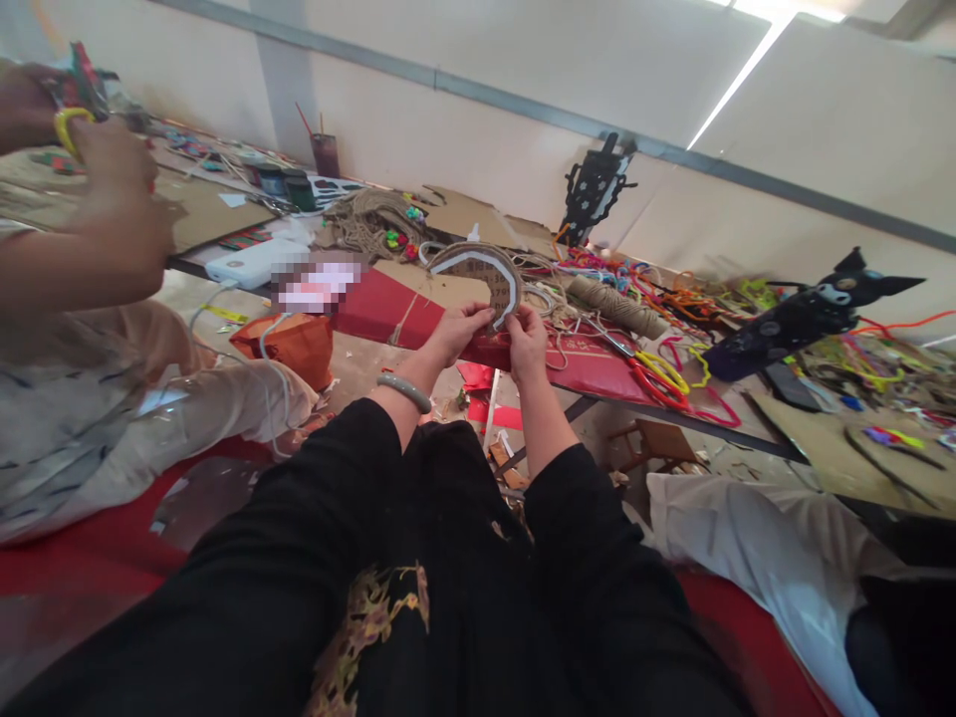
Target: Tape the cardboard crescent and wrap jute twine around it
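My left hand (457, 331) and my right hand (527, 341) together hold up a curved brown cardboard arch (479, 271) with a white band along its rim, gripping its lower right end. A pale green bangle (404, 390) circles my left wrist. Both sleeves are black. The arch hangs just above the near edge of a red sheet (388, 304) on the low table.
Another person's hand (112, 174) at the left holds yellow-handled scissors (69, 121). The table carries a twine roll (619, 307), red-handled scissors (651, 380), colourful pipe cleaners (672, 289), black cardboard figures (803, 317), cardboard sheets and paint jars (288, 186). A white-trousered leg (754, 538) lies right.
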Motion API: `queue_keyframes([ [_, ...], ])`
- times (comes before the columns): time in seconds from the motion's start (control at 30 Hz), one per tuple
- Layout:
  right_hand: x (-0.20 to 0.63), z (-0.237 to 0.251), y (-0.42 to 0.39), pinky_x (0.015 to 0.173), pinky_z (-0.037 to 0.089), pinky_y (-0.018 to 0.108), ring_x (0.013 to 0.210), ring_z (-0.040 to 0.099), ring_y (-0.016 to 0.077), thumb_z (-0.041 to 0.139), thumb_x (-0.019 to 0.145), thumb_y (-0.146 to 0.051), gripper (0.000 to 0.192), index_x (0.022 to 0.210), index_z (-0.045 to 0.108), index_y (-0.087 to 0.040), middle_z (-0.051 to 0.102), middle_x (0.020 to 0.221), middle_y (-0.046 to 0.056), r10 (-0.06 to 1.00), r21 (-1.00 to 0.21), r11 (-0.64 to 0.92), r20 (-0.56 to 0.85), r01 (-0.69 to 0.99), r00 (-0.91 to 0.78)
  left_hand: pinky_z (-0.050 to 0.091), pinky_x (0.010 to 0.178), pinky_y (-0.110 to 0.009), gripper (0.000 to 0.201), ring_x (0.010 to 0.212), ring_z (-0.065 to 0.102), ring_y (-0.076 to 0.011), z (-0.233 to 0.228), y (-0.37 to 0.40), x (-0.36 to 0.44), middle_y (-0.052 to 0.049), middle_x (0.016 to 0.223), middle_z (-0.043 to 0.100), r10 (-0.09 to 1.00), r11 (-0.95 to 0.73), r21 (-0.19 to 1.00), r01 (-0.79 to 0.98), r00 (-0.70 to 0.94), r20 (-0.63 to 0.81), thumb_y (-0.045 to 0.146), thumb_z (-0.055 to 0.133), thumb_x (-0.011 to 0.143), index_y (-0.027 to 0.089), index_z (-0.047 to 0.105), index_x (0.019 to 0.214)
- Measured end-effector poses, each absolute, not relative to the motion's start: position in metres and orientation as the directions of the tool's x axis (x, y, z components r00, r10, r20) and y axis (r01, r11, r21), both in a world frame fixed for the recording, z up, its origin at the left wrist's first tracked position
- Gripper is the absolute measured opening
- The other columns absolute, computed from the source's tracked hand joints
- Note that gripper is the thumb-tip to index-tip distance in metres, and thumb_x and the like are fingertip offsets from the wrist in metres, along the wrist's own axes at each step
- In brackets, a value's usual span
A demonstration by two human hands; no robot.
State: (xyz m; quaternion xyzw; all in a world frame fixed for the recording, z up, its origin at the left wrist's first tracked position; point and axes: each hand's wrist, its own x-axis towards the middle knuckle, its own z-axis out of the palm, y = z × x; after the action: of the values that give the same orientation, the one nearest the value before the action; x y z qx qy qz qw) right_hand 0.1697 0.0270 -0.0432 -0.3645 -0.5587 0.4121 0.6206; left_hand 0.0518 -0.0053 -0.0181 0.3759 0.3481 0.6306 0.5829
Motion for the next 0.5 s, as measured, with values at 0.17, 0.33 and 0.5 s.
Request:
queue_keyframes([
  [0.17,0.1684,-0.0426,0.026,0.072,0.051,0.03,0.072,0.06,0.0144,0.061,0.072,-0.046,0.034,0.094,0.059,-0.019,0.065,0.082,0.002,0.923,-0.916,0.383,0.385,-0.123,0.004,0.053,0.07,-0.027,0.005,0.059,0.062,-0.0105,-0.0179,-0.0043,0.0512,-0.001,0.066,0.067,0.996,-0.082,0.873,-0.481,-0.072,0.054,0.013,0.07,0.074,0.011,0.065,0.073],
  [0.33,0.1677,-0.0418,0.0244,0.076,0.054,0.034,0.076,0.064,0.0166,0.064,0.071,-0.046,0.036,0.094,0.062,-0.019,0.069,0.087,0.004,0.928,-0.924,0.362,0.37,-0.125,-0.049,0.054,0.075,-0.029,0.003,0.063,0.065,-0.0122,-0.0185,-0.0024,0.05,-0.002,0.068,0.069,0.992,-0.098,0.86,-0.5,-0.117,0.045,0.011,0.068,0.076,0.012,0.066,0.074],
  [0.5,0.1681,-0.0405,0.0239,0.078,0.054,0.035,0.073,0.064,0.0164,0.065,0.07,-0.042,0.033,0.092,0.063,-0.019,0.07,0.083,0.003,0.928,-0.927,0.361,0.368,-0.101,-0.062,0.055,0.081,-0.033,0.004,0.07,0.068,-0.0148,-0.0181,-0.0012,0.0496,-0.002,0.068,0.069,0.988,-0.112,0.841,-0.53,-0.15,0.037,0.01,0.066,0.076,0.012,0.064,0.075],
])
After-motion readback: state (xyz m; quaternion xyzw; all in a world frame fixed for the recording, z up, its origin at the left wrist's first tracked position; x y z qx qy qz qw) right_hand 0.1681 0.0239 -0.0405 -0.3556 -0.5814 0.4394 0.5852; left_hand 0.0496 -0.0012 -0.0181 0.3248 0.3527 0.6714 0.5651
